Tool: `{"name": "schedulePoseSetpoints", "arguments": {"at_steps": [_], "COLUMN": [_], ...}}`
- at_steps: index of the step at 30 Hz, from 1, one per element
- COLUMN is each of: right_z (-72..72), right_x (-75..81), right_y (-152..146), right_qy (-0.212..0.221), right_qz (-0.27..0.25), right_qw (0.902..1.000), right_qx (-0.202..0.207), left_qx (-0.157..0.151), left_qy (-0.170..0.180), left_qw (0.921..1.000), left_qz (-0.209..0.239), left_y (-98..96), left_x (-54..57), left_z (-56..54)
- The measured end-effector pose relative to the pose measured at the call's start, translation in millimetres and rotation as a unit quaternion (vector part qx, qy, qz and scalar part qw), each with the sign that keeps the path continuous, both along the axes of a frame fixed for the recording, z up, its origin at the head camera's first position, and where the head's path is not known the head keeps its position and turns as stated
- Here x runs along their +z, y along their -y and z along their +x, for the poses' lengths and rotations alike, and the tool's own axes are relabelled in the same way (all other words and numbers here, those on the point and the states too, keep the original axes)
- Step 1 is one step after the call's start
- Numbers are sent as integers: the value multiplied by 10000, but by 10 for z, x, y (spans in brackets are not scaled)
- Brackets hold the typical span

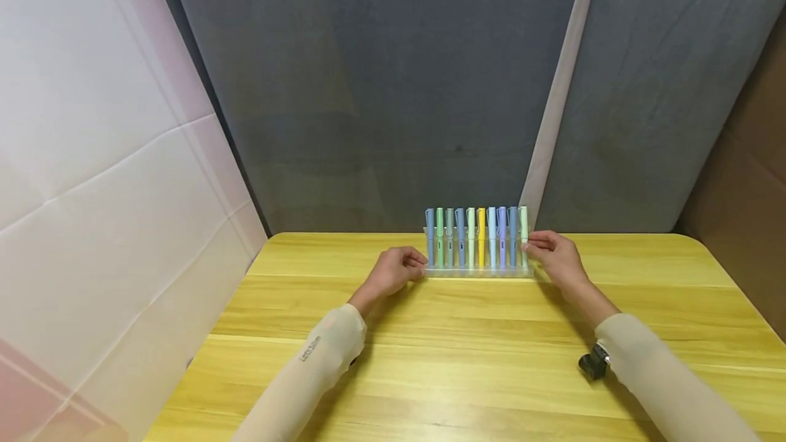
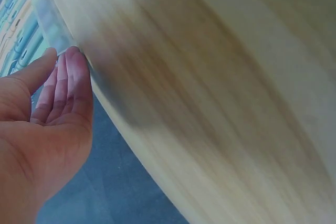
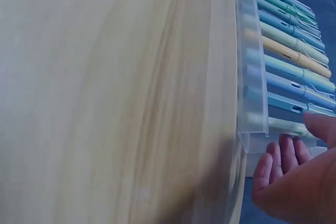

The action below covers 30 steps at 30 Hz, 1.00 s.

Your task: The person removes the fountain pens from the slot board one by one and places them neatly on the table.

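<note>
A clear pen stand [image 1: 479, 273] stands at the back of the table, holding a row of upright capped pens in blue, green, yellow and purple. At its left end my left hand [image 1: 396, 270] pinches the lower corner between thumb and fingertips. My right hand [image 1: 557, 259] grips the right end, the thumb in front by the pale green pen [image 1: 524, 227] and the fingers round the side. In the right wrist view, the stand's front lip [image 3: 252, 61] runs along the pens' lower ends, and the yellow pen [image 3: 289, 52] lies mid-row.
The wooden table [image 1: 467, 353] stretches in front of the stand. A dark grey curtain [image 1: 399, 87] hangs right behind the table's back edge. White fabric [image 1: 110, 155] borders the left side, and a brown panel [image 1: 743, 176] the right.
</note>
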State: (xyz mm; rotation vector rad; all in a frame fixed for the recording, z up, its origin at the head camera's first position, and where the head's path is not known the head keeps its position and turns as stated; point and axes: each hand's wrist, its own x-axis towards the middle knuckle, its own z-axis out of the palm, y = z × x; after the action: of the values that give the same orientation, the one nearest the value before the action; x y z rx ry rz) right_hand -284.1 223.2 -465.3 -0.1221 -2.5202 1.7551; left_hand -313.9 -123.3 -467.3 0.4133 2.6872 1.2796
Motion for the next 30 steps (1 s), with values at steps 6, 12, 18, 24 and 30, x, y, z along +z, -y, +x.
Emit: {"name": "schedulePoseSetpoints", "arguments": {"at_steps": [6, 12, 18, 24, 30], "right_z": [-10, 0, -14, -12, 35], "right_x": [-8, -6, 21, 74, 65], "right_y": [6, 7, 6, -49, -199], "right_qy": [135, 130, -118, -471, -267], "right_qz": [-92, -123, -685, -1149, -818], "right_qw": [9995, 9987, 9956, 9889, 9909], "right_qx": [-285, -471, -625, -821, -1038], "left_qx": [-28, 35, 29, -66, -81], "left_qy": [-1, 88, 89, 100, 147], "left_qw": [10000, 9999, 10000, 9999, 9998], "left_qz": [33, 51, 4, -58, -85], "left_y": [-36, -62, -71, -60, -49], "left_x": [10, -2, 1, 20, 36], "left_z": [-4, -18, -35, -55, -63]}}
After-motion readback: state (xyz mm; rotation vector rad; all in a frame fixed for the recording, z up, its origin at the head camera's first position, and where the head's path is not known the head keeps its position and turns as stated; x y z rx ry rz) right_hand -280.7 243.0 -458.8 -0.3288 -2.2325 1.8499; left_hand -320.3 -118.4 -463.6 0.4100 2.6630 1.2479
